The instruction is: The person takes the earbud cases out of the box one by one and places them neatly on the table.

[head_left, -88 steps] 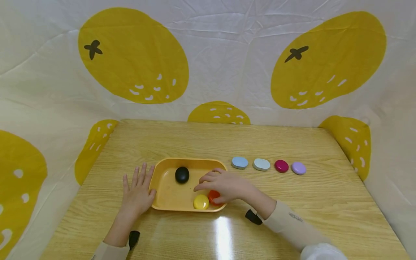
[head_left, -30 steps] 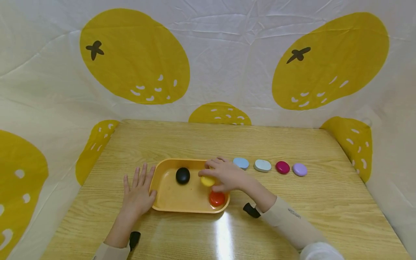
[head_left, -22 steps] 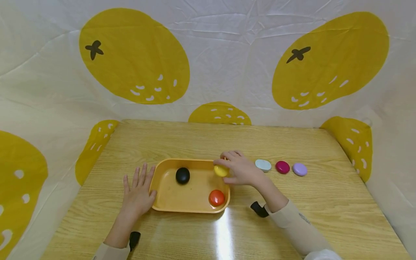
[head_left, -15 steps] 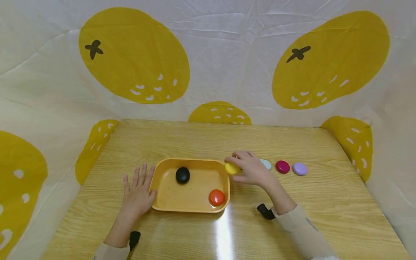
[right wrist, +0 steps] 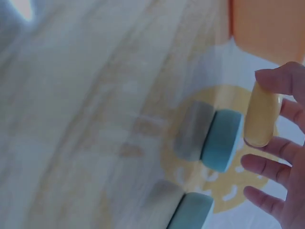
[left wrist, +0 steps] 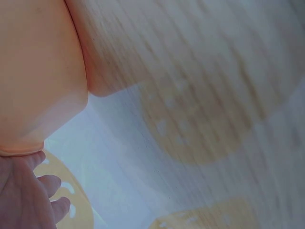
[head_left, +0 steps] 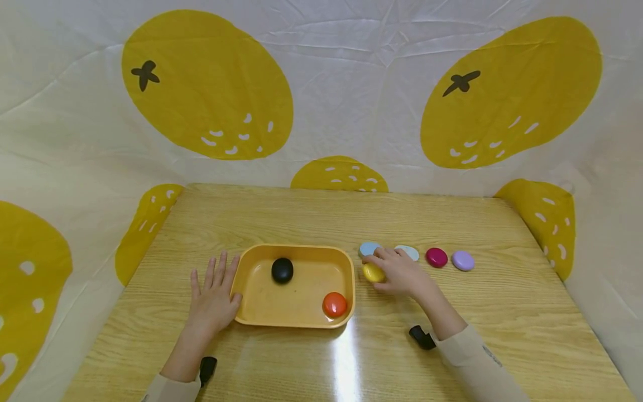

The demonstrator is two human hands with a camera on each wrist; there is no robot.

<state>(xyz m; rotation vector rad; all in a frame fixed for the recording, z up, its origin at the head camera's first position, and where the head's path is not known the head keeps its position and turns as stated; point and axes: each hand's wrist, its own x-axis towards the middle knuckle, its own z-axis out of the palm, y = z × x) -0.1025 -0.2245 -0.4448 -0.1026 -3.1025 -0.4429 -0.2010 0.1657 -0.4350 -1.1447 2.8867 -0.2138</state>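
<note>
The left hand point(head_left: 213, 304) lay spread, holding nothing, its thumb against the orange tray point(head_left: 281, 307), where a black piece point(head_left: 282, 271) and a red piece point(head_left: 335, 305) sat. Just off the tray's right end, the yellow piece point(head_left: 373, 273) was in the right hand's point(head_left: 399, 273) grip, narrowed to a pinch between thumb and fingers, well apart from the left hand. Edge-on in the right wrist view, its long axis ran from thumb to fingertips. The light blue piece point(head_left: 368, 249) lay just beyond it on the tabletop point(head_left: 281, 363); a pale green piece point(head_left: 409, 253), a crimson piece point(head_left: 436, 257) and a lilac piece point(head_left: 463, 261) followed rightward.
</note>
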